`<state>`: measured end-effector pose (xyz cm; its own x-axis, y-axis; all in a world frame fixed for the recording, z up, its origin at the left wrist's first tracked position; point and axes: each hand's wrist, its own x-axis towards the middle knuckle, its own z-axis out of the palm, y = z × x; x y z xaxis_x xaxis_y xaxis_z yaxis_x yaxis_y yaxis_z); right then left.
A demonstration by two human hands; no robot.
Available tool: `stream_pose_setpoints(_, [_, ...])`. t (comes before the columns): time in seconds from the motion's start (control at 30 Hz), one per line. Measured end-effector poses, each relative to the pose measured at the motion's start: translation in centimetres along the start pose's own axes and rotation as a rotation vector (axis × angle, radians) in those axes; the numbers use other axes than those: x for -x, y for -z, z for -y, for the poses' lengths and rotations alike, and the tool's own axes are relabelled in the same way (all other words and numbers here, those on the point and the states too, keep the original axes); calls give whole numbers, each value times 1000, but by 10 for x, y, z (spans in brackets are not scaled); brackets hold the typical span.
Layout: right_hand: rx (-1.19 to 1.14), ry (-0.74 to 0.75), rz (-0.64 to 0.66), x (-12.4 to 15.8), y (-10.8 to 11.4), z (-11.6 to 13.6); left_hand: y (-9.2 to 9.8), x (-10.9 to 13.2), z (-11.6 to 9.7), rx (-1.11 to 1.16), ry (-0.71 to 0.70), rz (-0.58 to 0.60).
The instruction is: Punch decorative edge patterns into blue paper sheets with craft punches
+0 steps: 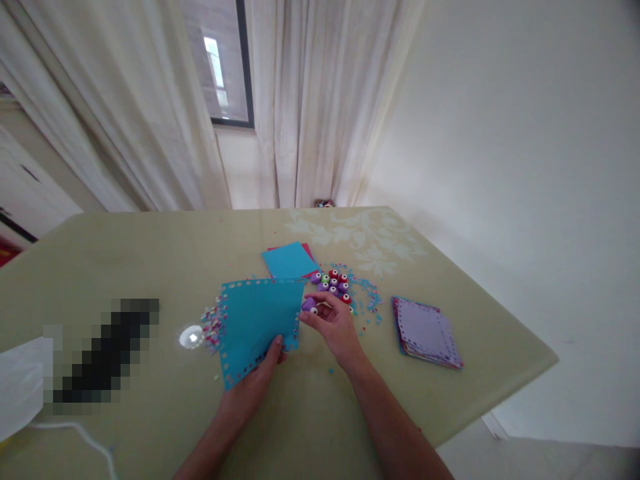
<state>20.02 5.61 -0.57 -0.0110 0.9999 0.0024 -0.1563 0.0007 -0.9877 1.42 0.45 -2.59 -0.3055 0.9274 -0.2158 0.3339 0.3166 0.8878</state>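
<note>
My left hand (265,370) grips a blue sheet of paper (263,317) by its lower edge, thumb on top. Small punched holes run along the sheet's borders. At the sheet's right edge, my right hand (333,323) is closed on a purple craft punch (309,305), which touches or nearly touches the paper. Just beyond that hand stands a cluster of small craft punches (333,282) in purple, red and green. Behind the sheet lie blue and red squares of paper (290,259).
Punched paper bits (213,327) are scattered left of the sheet, with more bits (371,293) around the punches. A stack of hole-edged sheets (427,332) lies at right. A blurred dark object (107,353), a white sheet (23,387) and a white cord (83,433) are at left.
</note>
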Motion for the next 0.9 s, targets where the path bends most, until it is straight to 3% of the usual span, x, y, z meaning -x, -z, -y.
stream_pose_setpoints(0.2, [-59,-41,2,2,-4,-3,-6,3,1,-1,-37,38])
stream_pose_setpoints(0.63, [-264,-252,105,4,-2,-2,-8,3,15,82,53,176])
stream_pose_setpoints(0.9, [-311,-256,101,5,-8,-2,-8,4,10,62,36,181])
